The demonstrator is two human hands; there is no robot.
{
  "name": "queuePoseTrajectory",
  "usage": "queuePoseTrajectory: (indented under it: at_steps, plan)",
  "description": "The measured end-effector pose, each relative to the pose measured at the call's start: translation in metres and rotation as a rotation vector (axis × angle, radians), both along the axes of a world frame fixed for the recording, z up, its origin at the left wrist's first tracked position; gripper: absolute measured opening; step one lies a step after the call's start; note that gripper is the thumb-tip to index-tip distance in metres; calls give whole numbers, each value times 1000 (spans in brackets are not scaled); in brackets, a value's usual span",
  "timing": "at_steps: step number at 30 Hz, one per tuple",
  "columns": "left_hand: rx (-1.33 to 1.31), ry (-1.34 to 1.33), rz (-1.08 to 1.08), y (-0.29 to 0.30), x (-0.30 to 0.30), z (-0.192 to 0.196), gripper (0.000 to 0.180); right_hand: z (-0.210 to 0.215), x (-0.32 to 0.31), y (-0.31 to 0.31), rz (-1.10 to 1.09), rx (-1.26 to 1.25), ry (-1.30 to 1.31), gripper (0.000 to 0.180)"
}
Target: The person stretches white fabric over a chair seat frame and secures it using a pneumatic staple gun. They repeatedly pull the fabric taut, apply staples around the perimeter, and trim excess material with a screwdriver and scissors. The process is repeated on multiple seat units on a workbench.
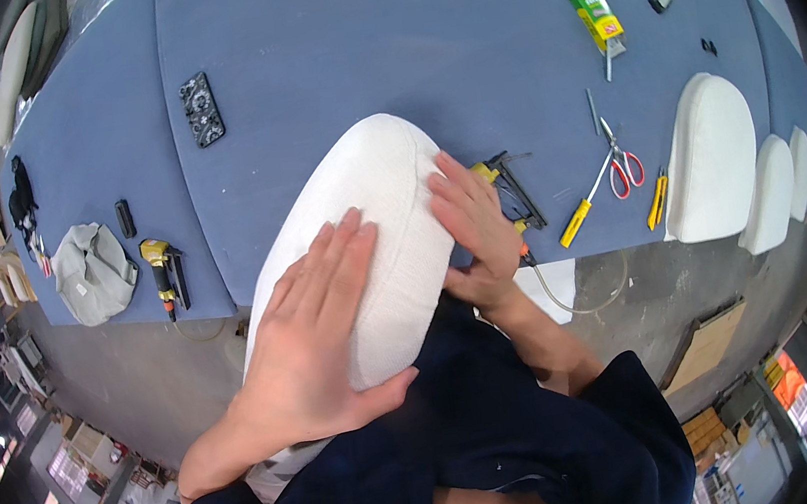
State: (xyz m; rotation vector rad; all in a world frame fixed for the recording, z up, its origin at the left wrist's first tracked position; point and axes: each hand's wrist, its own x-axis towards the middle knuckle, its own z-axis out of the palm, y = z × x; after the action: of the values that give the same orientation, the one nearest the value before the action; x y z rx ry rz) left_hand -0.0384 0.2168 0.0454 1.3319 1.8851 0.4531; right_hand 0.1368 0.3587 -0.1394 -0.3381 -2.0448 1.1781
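Observation:
A white fabric-covered cushion, long and round-ended with a seam along its right side, stands tilted at the near table edge against my body. My left hand lies flat on its broad face, fingers stretched out and thumb spread toward the lower edge. My right hand grips the right side, fingertips over the seam and thumb lower down. Just beyond that hand lies a yellow and black staple gun, partly hidden by it. The cushion's underside and lower end are hidden.
Right on the blue-grey table lie a yellow-handled screwdriver, red-handled scissors, a yellow cutter and white padded pieces. Leftward are a phone, a second staple gun and grey cloth. An air hose hangs over the edge.

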Motion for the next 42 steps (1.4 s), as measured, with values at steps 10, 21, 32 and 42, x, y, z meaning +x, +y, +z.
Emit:
queuePoseTrajectory:
  at_steps: [10, 21, 32, 42]
  plan:
    - [14, 85, -136, -48, 46, 6, 104, -22, 49, -37, 71, -331, -150, 117]
    - [174, 379, 282, -194, 20, 78, 89, 93, -51, -75, 435, 130, 108, 92]
    - [350, 711, 593, -249, 49, 52, 86, 122, -92, -107, 528, 261, 138, 102]
    - [367, 703, 712, -247, 27, 32, 83, -11, -64, -21, 212, 299, -495, 75]
